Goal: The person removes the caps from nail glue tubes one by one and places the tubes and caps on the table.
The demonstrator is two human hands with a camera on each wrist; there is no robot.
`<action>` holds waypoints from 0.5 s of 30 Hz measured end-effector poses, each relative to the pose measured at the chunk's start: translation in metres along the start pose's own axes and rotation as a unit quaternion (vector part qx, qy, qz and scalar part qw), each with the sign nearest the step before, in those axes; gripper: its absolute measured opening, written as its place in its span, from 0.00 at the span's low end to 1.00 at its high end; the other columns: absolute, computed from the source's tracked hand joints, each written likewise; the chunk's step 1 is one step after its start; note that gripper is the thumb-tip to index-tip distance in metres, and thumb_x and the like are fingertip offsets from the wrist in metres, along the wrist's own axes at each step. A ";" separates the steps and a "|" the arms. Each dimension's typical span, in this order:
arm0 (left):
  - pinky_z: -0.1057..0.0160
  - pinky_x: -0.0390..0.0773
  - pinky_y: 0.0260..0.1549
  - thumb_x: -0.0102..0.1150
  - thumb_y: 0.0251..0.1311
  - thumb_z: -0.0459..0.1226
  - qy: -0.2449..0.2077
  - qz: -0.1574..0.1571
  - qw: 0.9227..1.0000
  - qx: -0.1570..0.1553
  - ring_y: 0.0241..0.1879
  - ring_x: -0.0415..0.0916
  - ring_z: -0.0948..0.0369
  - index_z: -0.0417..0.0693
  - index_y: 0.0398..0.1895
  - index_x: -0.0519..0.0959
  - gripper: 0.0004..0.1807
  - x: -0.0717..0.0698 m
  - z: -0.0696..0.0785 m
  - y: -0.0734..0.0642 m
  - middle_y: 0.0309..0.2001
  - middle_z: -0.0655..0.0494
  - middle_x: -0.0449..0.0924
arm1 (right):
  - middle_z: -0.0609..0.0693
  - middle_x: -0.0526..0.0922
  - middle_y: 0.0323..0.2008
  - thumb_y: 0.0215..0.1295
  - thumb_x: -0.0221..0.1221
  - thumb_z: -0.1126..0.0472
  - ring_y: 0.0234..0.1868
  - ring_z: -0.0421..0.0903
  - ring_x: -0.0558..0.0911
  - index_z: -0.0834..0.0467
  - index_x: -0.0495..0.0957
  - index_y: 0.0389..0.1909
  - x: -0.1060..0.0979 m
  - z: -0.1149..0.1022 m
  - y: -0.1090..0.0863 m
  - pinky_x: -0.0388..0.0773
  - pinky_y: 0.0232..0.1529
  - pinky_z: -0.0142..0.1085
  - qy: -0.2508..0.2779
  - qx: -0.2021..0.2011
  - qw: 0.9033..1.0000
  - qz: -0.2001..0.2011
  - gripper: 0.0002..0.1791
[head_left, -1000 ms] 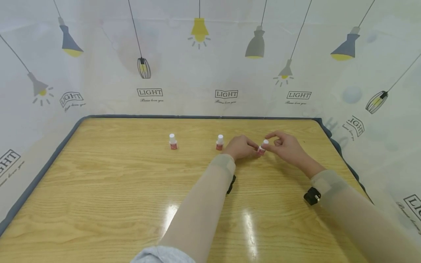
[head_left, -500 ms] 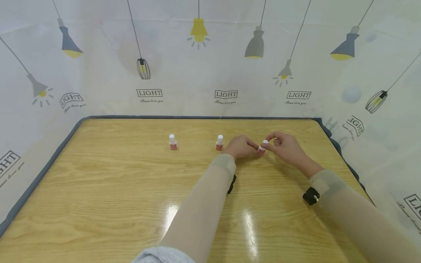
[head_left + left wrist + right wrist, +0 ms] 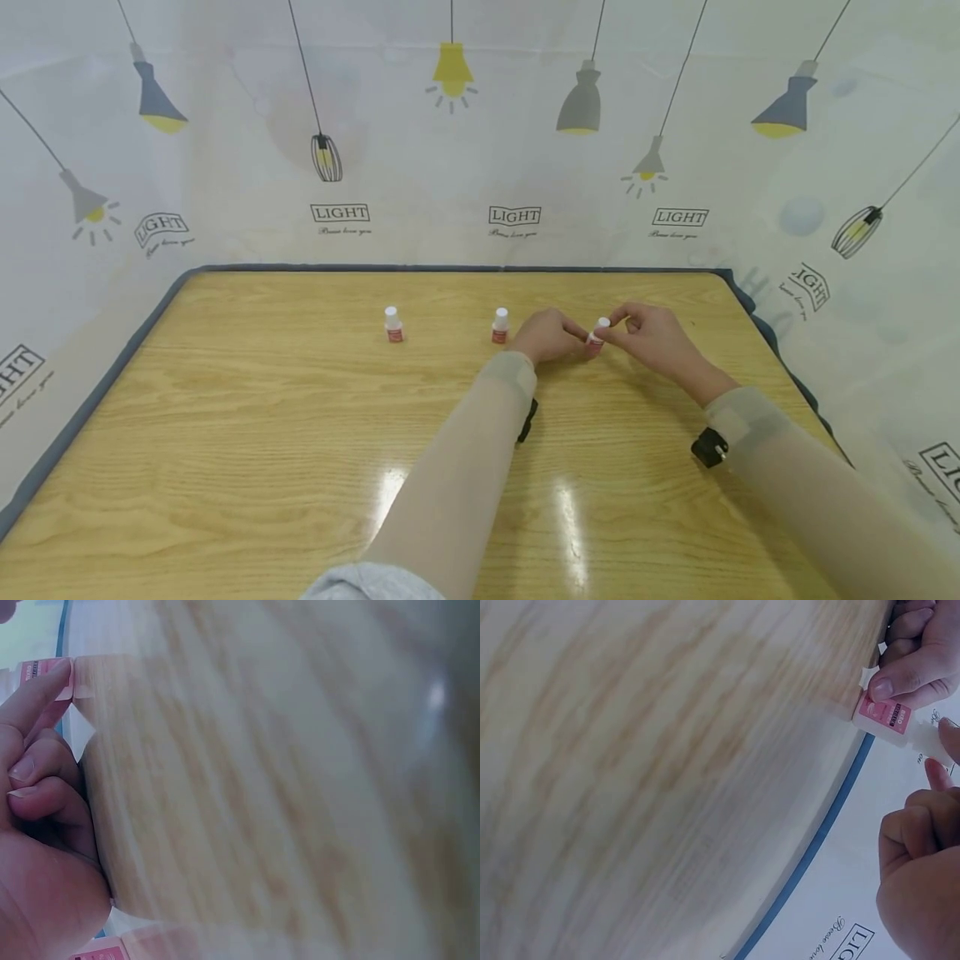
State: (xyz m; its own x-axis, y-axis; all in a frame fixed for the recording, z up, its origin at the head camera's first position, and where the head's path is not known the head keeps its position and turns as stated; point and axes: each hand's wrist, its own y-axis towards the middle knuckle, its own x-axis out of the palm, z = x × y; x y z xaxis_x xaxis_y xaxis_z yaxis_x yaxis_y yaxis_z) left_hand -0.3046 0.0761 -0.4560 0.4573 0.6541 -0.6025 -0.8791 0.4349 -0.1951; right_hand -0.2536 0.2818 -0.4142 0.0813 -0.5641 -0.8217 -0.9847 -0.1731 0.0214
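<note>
A small white plastic bottle (image 3: 596, 342) with a red-pink label leans slightly to the right on the right part of the table. My left hand (image 3: 551, 336) pinches its labelled body between thumb and index finger, the other fingers curled, as the left wrist view shows. At its white cap (image 3: 928, 742), my right hand (image 3: 654, 340) pinches with thumb and index finger. In the right wrist view the cap still sits on the bottle. Two similar bottles stand upright: a middle bottle (image 3: 500, 327), just left of my left hand, and a left bottle (image 3: 393, 326) farther along.
The wooden table (image 3: 262, 417) has a dark blue edge (image 3: 450, 267) along its back and sides. Behind it hangs a white backdrop (image 3: 420, 167) printed with lamps. A black wrist camera (image 3: 709, 447) sits under my right wrist.
My right index finger has drawn in closer to the cap, and the hand has dipped very slightly. The left hand and the two standing bottles have stayed in place.
</note>
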 end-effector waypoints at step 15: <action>0.57 0.81 0.61 0.77 0.60 0.56 0.004 0.004 1.000 -0.008 0.61 0.82 0.61 0.65 0.48 0.93 0.17 0.000 0.001 -0.001 0.56 0.65 0.90 | 0.45 0.65 0.17 0.72 0.67 0.39 0.16 0.42 0.61 0.57 0.82 0.54 0.002 -0.002 0.001 0.61 0.20 0.35 -0.019 -0.026 0.999 0.019 0.27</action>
State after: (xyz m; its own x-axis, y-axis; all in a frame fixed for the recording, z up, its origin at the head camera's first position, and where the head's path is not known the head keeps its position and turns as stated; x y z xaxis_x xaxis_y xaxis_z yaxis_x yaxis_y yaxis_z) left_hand -0.3030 0.0761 -0.4554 0.4497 0.6523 -0.6101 -0.8844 0.4207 -0.2022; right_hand -0.2537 0.2791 -0.4150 0.0374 -0.5394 -0.8412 -0.9776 -0.1944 0.0812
